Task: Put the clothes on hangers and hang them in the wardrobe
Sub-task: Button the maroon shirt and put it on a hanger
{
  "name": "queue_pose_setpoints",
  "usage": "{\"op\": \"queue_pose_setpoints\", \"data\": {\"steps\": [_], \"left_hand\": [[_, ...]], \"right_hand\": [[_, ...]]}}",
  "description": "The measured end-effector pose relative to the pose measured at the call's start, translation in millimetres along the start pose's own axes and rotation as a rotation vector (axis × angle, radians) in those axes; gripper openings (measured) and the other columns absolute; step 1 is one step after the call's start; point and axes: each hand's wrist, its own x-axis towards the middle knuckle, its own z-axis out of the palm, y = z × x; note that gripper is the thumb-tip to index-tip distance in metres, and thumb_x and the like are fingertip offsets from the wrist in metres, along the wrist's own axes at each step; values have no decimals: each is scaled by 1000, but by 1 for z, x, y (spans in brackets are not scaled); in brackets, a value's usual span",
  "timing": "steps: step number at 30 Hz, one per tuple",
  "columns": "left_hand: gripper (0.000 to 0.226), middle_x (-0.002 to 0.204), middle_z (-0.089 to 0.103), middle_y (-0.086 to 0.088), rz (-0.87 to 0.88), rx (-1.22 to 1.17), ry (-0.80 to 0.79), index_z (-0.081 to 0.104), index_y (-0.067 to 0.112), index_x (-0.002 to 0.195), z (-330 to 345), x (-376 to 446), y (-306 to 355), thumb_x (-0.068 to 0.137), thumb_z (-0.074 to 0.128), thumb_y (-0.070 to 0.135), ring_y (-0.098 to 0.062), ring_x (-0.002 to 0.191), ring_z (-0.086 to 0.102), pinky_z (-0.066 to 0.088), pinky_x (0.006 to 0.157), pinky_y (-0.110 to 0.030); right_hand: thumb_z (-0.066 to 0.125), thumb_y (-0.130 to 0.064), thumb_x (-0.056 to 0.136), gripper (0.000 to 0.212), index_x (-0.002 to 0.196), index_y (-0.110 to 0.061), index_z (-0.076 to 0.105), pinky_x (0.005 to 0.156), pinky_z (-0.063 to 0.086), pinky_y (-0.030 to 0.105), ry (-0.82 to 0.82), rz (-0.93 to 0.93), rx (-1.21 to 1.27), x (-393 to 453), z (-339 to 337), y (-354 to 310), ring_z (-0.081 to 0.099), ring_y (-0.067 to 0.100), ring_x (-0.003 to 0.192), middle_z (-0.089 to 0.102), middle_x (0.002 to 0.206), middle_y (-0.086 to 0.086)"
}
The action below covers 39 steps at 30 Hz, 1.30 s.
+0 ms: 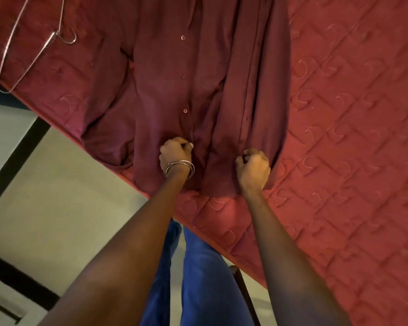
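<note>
- Head view, looking down: a red quilted mattress [339, 137] fills most of the frame, its edge running slantwise from upper left to lower right.
- A thin wire hanger [31, 50] lies on the mattress at the upper left corner, well apart from both hands, its hook curled toward the shirt and its far end poking past the mattress edge.
- Beyond that edge is a pale tiled floor [64, 196] with dark strips across it, and the person's legs in blue trousers [198, 278] stand right against the bed.
- A maroon button-up shirt [181, 74] is spread flat on the mattress, its row of small buttons running up the middle and a sleeve bunched on the left.
- The left hand [174, 154], with thin metal bangles [179, 169] on the wrist, has its fingers curled and pinching the shirt fabric near the button strip at the near end.
- The right hand [253, 168] has its fingers curled round the other front panel at its near edge, beside the line of buttonholes.
- Both hands grip cloth at the shirt's near end, apart from each other, with a fold of fabric between them.
</note>
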Motion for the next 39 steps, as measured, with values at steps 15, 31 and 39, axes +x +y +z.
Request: {"op": "queue_pose_setpoints", "data": {"steps": [15, 31, 39], "left_hand": [[16, 72, 72, -5, 145, -168, 55, 74, 17, 78, -17, -4, 1, 74, 75, 33, -25, 73, 68, 54, 71, -34], [14, 63, 70, -4, 276, -305, -84, 73, 12, 78, -34, -6, 5, 82, 73, 25, -7, 49, 64, 52, 60, -19], [15, 56, 64, 3, 304, -299, -183, 73, 6, 81, -41, -5, 8, 81, 74, 22, 0, 43, 59, 53, 59, -19]], "right_hand": [[56, -20, 81, 21, 89, -7, 71, 70, 47, 32, 309, 36, 384, -7, 3, -15, 65, 28, 75, 70, 80, 12], [57, -3, 83, 17, 95, 2, 68, 78, 45, 32, 268, -364, 419, -40, 15, -70, 63, 32, 85, 69, 90, 15], [65, -12, 89, 14, 100, -5, 70, 77, 53, 29, 10, -230, 711, -46, 16, -73, 66, 13, 81, 71, 89, 3]]}}
